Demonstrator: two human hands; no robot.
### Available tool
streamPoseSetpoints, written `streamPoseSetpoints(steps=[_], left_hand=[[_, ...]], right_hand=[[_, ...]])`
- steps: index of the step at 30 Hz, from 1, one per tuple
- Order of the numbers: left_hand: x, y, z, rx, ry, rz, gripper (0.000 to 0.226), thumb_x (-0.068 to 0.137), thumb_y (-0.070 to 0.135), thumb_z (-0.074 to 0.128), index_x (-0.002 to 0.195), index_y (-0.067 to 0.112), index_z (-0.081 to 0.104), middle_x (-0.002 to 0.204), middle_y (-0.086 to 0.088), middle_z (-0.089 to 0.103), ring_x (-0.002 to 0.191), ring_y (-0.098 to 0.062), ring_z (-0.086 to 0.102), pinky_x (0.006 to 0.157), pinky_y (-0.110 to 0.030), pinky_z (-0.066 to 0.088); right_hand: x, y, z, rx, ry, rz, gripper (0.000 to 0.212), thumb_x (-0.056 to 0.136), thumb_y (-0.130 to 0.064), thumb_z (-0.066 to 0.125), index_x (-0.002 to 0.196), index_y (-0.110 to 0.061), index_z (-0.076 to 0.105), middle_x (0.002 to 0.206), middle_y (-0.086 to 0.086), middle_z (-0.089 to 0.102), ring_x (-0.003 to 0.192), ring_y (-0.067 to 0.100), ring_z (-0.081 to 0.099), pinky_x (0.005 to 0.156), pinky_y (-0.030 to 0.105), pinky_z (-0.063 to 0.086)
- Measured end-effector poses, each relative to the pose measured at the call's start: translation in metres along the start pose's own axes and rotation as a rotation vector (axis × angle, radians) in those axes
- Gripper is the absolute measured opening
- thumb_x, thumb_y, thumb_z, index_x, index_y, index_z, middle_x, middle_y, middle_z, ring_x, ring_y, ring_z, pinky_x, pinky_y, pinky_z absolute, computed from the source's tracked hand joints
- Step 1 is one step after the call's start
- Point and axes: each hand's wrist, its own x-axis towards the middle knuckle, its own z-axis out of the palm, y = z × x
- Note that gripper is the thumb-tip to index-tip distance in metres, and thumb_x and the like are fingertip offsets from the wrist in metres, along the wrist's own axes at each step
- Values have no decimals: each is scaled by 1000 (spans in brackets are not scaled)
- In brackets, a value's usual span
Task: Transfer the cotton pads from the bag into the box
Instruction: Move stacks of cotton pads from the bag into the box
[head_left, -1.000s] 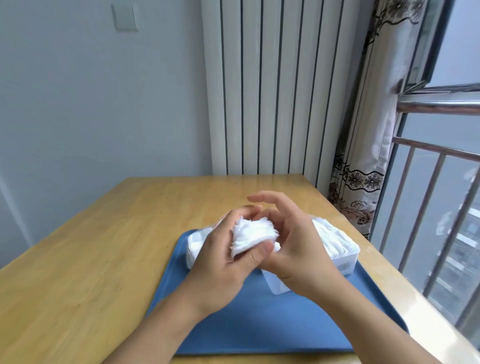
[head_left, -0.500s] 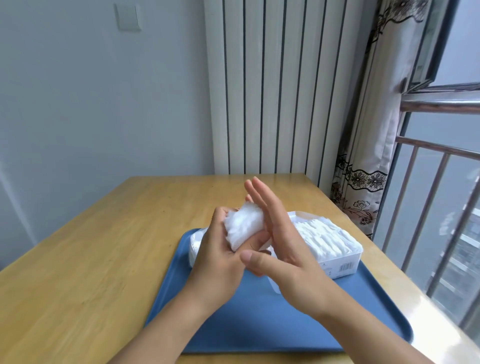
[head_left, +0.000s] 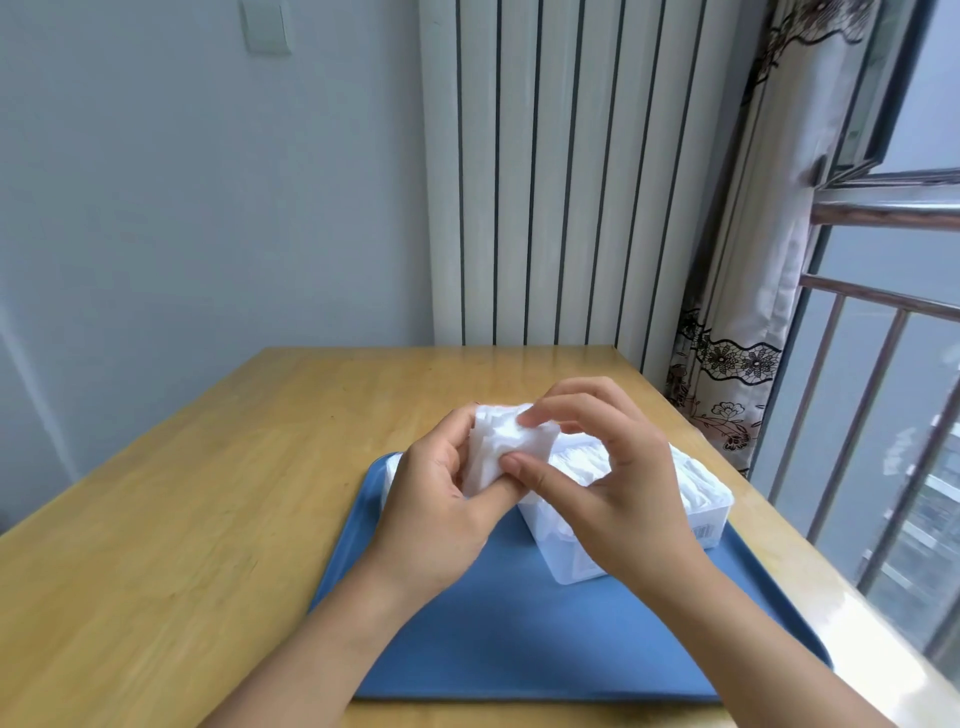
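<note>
A white stack of cotton pads (head_left: 501, 447) is held up above the blue tray (head_left: 519, 639). My left hand (head_left: 436, 514) grips the stack from the left and below, thumb across its front. My right hand (head_left: 613, 488) pinches the stack's top and right side with curled fingers. Behind and under my right hand stands the clear plastic box (head_left: 696, 512), with rows of white pads inside. A bit of the bag (head_left: 390, 475) shows at the tray's far left corner, mostly hidden by my left hand.
The tray lies on a wooden table (head_left: 182, 519). A white radiator (head_left: 545, 182) stands against the wall behind the table. A patterned curtain (head_left: 737, 312) and a window railing (head_left: 883, 415) are to the right, close to the table's right edge.
My right hand went from flat fingers against the stack to fingers curled over its top. The stack stays held above the tray in my left hand.
</note>
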Motion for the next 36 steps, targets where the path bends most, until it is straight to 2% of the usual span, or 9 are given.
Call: streamPoseSetpoints(steps=[4,9,12,18,23,28,32,34,36], left_hand=[[-2,5,-2,-111,-90,-143,25,92,-2,67,113,9,64,102,-15,75,93,-24,75,71,-34,62],[-1,9,-7,-433,-213,-290,45,88,19,62,128,0,60,117,-28,64,108,-34,66,97,-61,53],[0,7,-4,-453,-171,-330,40,94,27,63,127,4,65,123,-21,69,111,-31,68,96,-55,55],[1,3,2,-434,-32,-299,37,92,25,59,123,7,67,122,-17,72,112,-28,70,94,-48,58],[1,6,5,-432,-28,-260,36,100,27,50,128,10,63,124,-17,71,117,-31,68,93,-40,59],[-3,4,10,-376,-118,-269,36,102,33,42,133,20,54,123,-7,73,114,-19,70,85,-24,57],[-1,2,11,-348,-96,-252,34,102,28,46,132,15,56,124,-8,72,114,-19,70,83,-25,57],[0,-1,11,-319,-57,-222,36,100,24,53,133,11,55,126,-10,70,116,-23,68,86,-29,58],[1,-5,9,-263,-24,-188,36,96,20,59,130,10,56,122,-9,72,115,-24,69,89,-32,59]], right_hand=[[1,2,-4,12,-81,46,27,78,-37,83,105,-33,77,100,-6,57,104,20,59,89,24,46],[2,6,-6,-35,-116,30,33,78,-38,84,110,-34,75,101,-9,58,105,18,59,87,23,47],[2,4,-6,-22,-114,37,47,76,-30,88,119,-30,71,108,-11,62,110,18,61,85,23,49],[3,5,-5,-53,-99,83,46,76,-24,89,117,-30,70,113,-12,60,113,15,59,84,21,49],[-3,0,-3,311,-325,460,92,82,-45,75,157,-40,21,154,-27,37,139,-16,32,114,25,38],[-15,-1,14,364,-514,505,113,76,-75,65,158,-46,-8,162,-32,16,149,-7,20,123,40,28],[-11,-7,14,217,-279,369,86,88,-55,66,158,-41,18,156,-22,34,146,-5,28,117,37,36],[-6,-7,8,75,-81,190,59,88,-36,71,143,-32,49,140,-12,51,137,10,45,105,34,46],[-1,-3,1,-92,-29,48,36,84,-30,76,119,-28,68,122,-8,57,123,18,54,95,32,48]])
